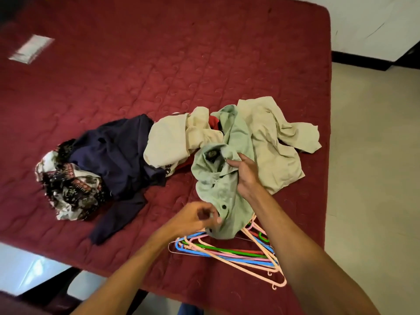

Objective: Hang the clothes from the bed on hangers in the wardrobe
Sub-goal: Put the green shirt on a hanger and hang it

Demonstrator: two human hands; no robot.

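Observation:
A pale green shirt (pixel 216 178) lies crumpled on the dark red bed (pixel 136 76), partly over a pile of coloured plastic hangers (pixel 227 253). My right hand (pixel 245 173) grips the green shirt near its collar. My left hand (pixel 197 218) pinches the shirt's buttoned front edge lower down. Around it lie a cream garment (pixel 172 139), a beige garment (pixel 275 144), a navy garment (pixel 118 160) and a black-and-white patterned cloth (pixel 68 192). A bit of red cloth (pixel 213 121) shows between the cream and green ones.
A clear plastic packet (pixel 31 48) lies far left on the bed. Tiled floor (pixel 372 155) runs along the bed's right edge, with a white wall (pixel 368 26) beyond. The bed's near edge crosses the lower left of the view.

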